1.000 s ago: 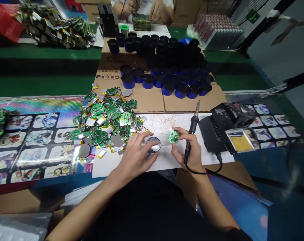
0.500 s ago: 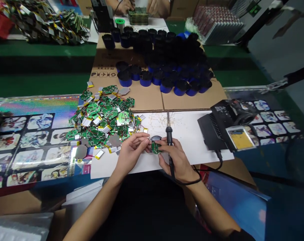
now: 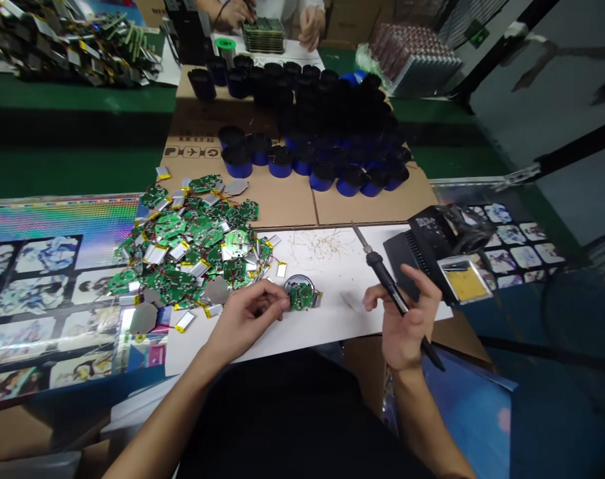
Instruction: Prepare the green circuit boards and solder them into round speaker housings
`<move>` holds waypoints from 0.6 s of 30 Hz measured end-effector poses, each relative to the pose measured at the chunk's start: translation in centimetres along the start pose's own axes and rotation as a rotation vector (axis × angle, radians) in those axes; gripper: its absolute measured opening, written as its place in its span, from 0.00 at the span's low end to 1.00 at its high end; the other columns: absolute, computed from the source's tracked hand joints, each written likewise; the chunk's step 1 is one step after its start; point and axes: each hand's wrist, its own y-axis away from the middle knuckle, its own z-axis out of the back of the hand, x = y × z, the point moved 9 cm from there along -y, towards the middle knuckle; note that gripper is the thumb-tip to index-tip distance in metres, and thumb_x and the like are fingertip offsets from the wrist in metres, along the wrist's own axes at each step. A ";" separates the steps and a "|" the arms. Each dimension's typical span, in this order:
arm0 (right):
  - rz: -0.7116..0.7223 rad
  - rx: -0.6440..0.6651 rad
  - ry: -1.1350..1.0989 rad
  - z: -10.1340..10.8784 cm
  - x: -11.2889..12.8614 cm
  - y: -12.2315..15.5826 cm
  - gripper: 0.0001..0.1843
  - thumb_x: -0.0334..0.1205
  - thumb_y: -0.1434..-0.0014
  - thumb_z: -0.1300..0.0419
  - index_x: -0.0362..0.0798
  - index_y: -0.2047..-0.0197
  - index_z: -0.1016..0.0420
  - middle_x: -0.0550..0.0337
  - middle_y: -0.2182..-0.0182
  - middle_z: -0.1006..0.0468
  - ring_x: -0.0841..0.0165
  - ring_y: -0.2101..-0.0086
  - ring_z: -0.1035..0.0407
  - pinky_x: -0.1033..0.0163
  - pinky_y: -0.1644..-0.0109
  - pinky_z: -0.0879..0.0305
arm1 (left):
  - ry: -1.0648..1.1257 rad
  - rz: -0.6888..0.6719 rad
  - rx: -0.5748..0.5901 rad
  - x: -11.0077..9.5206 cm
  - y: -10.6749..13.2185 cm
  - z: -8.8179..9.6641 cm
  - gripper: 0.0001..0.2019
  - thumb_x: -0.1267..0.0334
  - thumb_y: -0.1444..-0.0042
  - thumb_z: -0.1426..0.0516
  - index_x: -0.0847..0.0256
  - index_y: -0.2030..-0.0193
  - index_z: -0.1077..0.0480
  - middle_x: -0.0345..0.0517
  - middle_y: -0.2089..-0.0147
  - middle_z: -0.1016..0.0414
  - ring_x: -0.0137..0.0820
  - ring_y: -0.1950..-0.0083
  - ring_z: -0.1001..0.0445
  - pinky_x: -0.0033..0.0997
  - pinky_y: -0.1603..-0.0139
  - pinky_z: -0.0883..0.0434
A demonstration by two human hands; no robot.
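My left hand (image 3: 245,316) rests on the white paper sheet (image 3: 327,326), its curled fingertips at the left edge of a round green circuit board (image 3: 300,297). That board lies on a round metal ring (image 3: 296,282) and has a small silver battery beside it. My right hand (image 3: 405,319) is well to the right of the board, gripping a black soldering iron (image 3: 386,276). The iron's metal tip points up and to the left, clear of the board.
A heap of green boards with flat batteries and red wires (image 3: 193,249) lies left of the sheet. A black soldering station (image 3: 432,246) stands to the right. Several blue-and-black cylinders (image 3: 307,133) stand on cardboard beyond. A co-worker's hands (image 3: 272,23) work at the far side.
My right hand has moved away to the right with the iron and let go of the board. The board now lies on the ring, and the view has shifted slightly.
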 end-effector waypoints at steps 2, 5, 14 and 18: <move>-0.099 -0.021 -0.048 1.1 -1.2 0.3 0.25 0.57 0.27 0.48 0.54 0.35 0.32 0.54 0.62 0.17 0.59 0.70 0.21 0.51 0.68 0.24 | 0.034 0.032 0.025 0.3 0.1 -0.3 0.11 0.56 0.34 0.36 0.62 0.61 0.25 0.42 0.70 0.24 0.27 0.69 0.25 0.24 0.68 0.28; -0.176 0.025 -0.004 1.5 -2.8 1.6 0.17 0.50 0.30 0.40 0.50 0.43 0.25 0.50 0.57 0.16 0.59 0.66 0.19 0.51 0.63 0.21 | 0.112 0.060 0.029 0.6 0.2 -0.8 0.12 0.55 0.34 0.36 0.62 0.61 0.26 0.42 0.71 0.24 0.27 0.69 0.24 0.25 0.67 0.27; -0.202 -0.081 0.176 1.9 -5.1 2.9 0.10 0.42 0.33 0.32 0.52 0.51 0.25 0.62 0.69 0.18 0.67 0.72 0.21 0.60 0.64 0.21 | 0.016 -0.017 -0.062 0.9 0.1 0.0 0.10 0.56 0.33 0.37 0.60 0.61 0.26 0.42 0.68 0.24 0.28 0.68 0.24 0.26 0.64 0.28; -0.177 -0.086 0.274 2.3 -5.8 1.9 0.12 0.44 0.35 0.31 0.51 0.51 0.22 0.57 0.63 0.16 0.64 0.66 0.18 0.57 0.59 0.19 | -0.219 -0.138 -0.027 -0.1 0.1 0.8 0.07 0.58 0.31 0.39 0.59 0.59 0.25 0.45 0.63 0.22 0.30 0.63 0.23 0.29 0.61 0.27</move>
